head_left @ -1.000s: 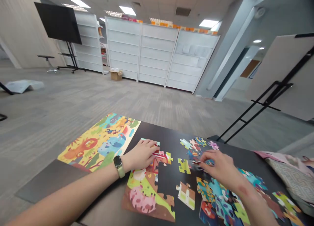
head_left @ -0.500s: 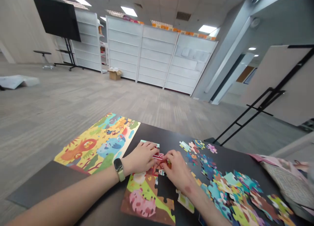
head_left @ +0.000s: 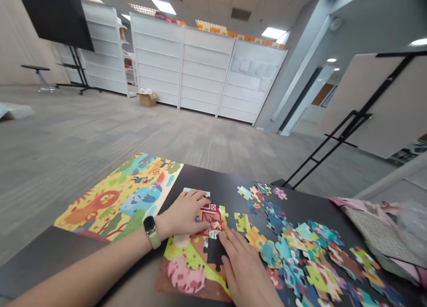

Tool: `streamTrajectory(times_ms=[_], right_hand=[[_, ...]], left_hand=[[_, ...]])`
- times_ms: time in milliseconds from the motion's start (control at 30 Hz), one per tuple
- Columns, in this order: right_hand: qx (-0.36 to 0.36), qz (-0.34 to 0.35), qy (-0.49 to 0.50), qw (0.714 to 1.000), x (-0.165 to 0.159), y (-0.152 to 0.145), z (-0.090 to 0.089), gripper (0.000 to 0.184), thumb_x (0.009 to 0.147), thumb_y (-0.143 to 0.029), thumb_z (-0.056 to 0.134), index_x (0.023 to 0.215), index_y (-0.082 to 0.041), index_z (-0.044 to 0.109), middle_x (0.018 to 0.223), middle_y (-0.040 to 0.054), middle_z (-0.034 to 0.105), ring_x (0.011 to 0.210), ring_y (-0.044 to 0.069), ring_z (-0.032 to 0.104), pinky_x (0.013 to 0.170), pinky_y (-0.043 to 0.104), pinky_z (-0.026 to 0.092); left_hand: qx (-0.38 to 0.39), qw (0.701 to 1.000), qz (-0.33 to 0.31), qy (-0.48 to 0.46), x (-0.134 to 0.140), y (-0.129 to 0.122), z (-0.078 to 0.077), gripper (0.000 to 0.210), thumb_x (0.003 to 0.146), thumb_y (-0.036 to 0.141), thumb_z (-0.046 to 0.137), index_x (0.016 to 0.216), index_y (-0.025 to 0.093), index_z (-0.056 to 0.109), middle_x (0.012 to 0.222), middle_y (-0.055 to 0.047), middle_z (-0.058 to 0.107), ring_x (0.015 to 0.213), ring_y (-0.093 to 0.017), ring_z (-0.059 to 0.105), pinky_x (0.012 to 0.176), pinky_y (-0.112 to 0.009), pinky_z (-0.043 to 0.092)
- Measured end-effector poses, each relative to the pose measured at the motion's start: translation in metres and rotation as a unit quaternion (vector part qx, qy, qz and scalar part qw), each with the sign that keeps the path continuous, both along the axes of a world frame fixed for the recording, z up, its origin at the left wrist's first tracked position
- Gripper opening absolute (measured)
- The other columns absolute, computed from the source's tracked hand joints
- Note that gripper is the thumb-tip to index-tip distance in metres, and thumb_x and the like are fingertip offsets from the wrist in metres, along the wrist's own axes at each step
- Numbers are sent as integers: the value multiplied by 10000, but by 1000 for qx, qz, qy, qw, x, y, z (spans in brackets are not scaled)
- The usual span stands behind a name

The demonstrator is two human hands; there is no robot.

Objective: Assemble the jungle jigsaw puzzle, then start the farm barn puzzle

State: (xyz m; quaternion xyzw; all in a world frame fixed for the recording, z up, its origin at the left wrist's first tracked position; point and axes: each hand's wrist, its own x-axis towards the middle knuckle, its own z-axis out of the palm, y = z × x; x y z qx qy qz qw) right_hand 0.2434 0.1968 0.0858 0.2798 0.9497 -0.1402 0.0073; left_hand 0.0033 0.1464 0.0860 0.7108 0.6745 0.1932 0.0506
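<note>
A partly joined jigsaw puzzle (head_left: 190,269) with a pink pig, green hills and a red barn lies on the dark table before me. My left hand (head_left: 187,213) rests flat over its upper left part, fingers stretched toward the barn piece (head_left: 213,217). My right hand (head_left: 245,265) lies palm down at the puzzle's right side, fingers extended, fingertips by the barn's lower edge. It partly hides the lower right of the puzzle. A gap showing dark table sits left of those fingers. A green piece (head_left: 242,222) and an orange-yellow piece (head_left: 255,238) lie loose just beyond my right hand.
A joined animal puzzle (head_left: 110,202) lies at the table's left. Many loose pieces (head_left: 313,253) are heaped on the right, beside a patterned cloth bag (head_left: 376,231). Past the table stand white shelves (head_left: 207,71), a cardboard box (head_left: 147,98) and a board on a black stand (head_left: 347,129).
My right hand has left the barn piece, moved down toward me and flattened out, uncovering the barn and a green piece beside it. The left hand stays over the puzzle. The view has shifted slightly.
</note>
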Motion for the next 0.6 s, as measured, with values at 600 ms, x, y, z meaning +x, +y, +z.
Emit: streamTrajectory(times_ms=[600], right_hand=[[-40, -68, 95, 992, 16, -14, -13, 651, 917, -511, 549, 1525, -319, 416, 1595, 44, 294, 1451, 431, 324, 1125, 676, 324]], left_hand=[[-70, 996, -41, -32, 13, -1, 14, 161, 905, 244, 612, 960, 324, 739, 1407, -18, 579, 1372, -320, 452, 1154, -617, 276]])
